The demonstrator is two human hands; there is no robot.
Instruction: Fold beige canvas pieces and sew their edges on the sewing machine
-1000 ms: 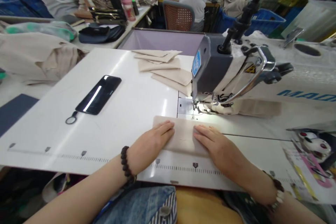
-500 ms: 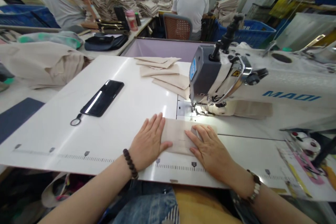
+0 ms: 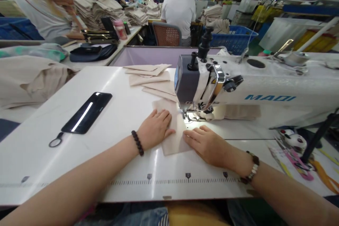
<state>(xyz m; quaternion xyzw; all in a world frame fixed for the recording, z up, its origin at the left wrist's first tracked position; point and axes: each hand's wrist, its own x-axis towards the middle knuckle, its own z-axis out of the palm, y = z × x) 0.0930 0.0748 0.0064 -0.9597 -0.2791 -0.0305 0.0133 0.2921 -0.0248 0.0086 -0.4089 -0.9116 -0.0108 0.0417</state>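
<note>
A beige fabric piece (image 3: pixel 172 144) lies on the white sewing table, long side running away from me, its right edge beside the sewing machine's needle area (image 3: pixel 188 116). My left hand (image 3: pixel 156 127) rests flat on it, fingers stretched forward and thumb out to the right. At the right edge of the cloth, the fingertips of my right hand (image 3: pixel 209 144) press down, fingers extended and close together; its thumb is mostly hidden. The lit presser foot stands just beyond my right fingertips.
Several folded beige pieces (image 3: pixel 152 77) lie behind the cloth, left of the machine head. A black phone (image 3: pixel 87 113) with a ring strap is on the left. Scissors with pink handles (image 3: pixel 302 169) lie far right. A co-worker in white (image 3: pixel 178 10) sits ahead.
The fabric piece has turned from lying crosswise to pointing away from me, its far end now left of the needle. My right fingers have drawn closer together at its edge.
</note>
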